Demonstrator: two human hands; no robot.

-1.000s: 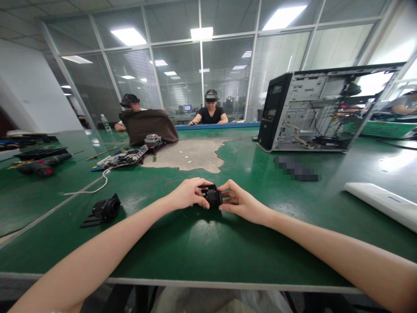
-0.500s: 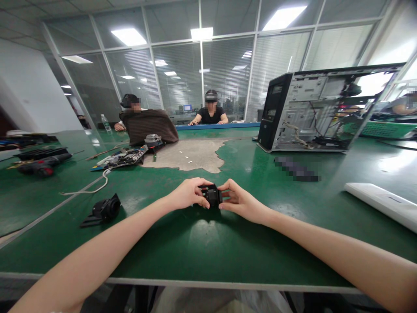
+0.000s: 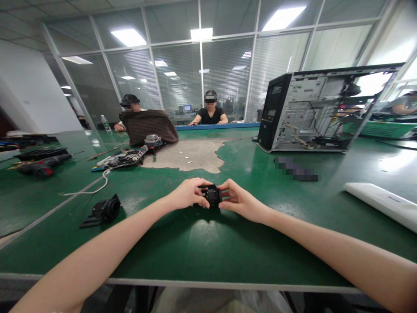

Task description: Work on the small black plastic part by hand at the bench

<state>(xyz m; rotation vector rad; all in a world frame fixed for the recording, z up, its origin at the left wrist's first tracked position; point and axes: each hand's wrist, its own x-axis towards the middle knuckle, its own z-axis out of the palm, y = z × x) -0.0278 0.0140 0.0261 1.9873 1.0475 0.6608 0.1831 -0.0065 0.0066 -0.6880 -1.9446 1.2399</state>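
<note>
Between my two hands, just above the green table (image 3: 202, 256), is a small black plastic part (image 3: 213, 196) with a blocky body; its exact kind I cannot make out. My left hand (image 3: 190, 193) grips its left side with thumb and fingers. On its right side, my right hand (image 3: 237, 198) pinches the edge, thumb below and fingers above. My fingers cover both ends of the part. A separate black plastic part with a round opening (image 3: 106, 209) lies on the table to the left of my left forearm.
An open computer case (image 3: 306, 113) stands at the back right. A white panel (image 3: 384, 202) lies at right, a blurred dark object (image 3: 296, 169) nearer the middle. Circuit boards with cable (image 3: 122, 158) and a brown chair back (image 3: 148, 126) are at left. Two people sit across the table.
</note>
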